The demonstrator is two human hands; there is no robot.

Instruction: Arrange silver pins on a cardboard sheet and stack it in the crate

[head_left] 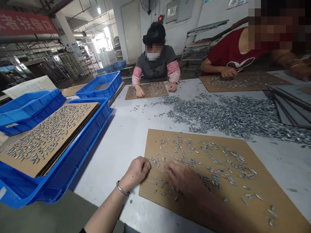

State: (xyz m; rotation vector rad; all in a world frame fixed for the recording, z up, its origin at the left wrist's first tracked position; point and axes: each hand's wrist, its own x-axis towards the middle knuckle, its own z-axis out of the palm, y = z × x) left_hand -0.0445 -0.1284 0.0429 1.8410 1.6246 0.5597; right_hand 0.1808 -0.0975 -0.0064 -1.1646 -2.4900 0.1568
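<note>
A brown cardboard sheet [194, 207] lies on the white table before me, strewn with small silvery metal pieces [215, 181], pointed ovals in shape. My left hand [138, 171], with a metal bangle on its wrist, rests at the sheet's left edge, its fingers curled together. Whatever its fingertips may hold is hidden. Over the left part of the sheet, my right hand [183, 178] is closed with thumb and fingers together, low among the pieces. I cannot make out what is in its grip.
A large heap of the same pieces [218, 111] spreads behind the sheet. Blue crates [97, 126] stand at left, one bearing stacked, piece-covered cardboard [55, 129]. Across the table, two people work at their own cardboard sheets [148, 90]. Flat grey panels [293, 106] lie at right.
</note>
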